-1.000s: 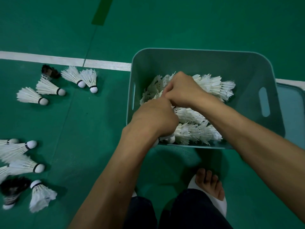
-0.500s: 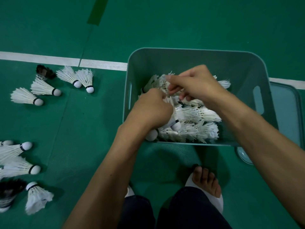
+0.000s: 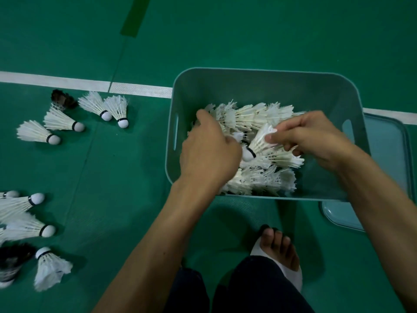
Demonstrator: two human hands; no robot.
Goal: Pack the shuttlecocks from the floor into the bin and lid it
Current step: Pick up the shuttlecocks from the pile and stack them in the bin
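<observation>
A teal plastic bin stands on the green floor, filled with several white shuttlecocks. Both my hands are inside it. My right hand pinches the feathers of one white shuttlecock, whose cork points toward my left hand. My left hand is curled over the pile at the bin's left side; what its fingers hold is hidden. More shuttlecocks lie on the floor at the left: an upper group and a lower group, including dark-feathered ones. The teal lid lies flat on the floor right of the bin.
A white court line runs across the floor behind the bin. My bare foot in a white slipper and my dark trouser legs are just in front of the bin.
My hands have drawn apart inside the bin: the right moved right and lifted one shuttlecock by its feathers, the left shifted to the bin's left side.
</observation>
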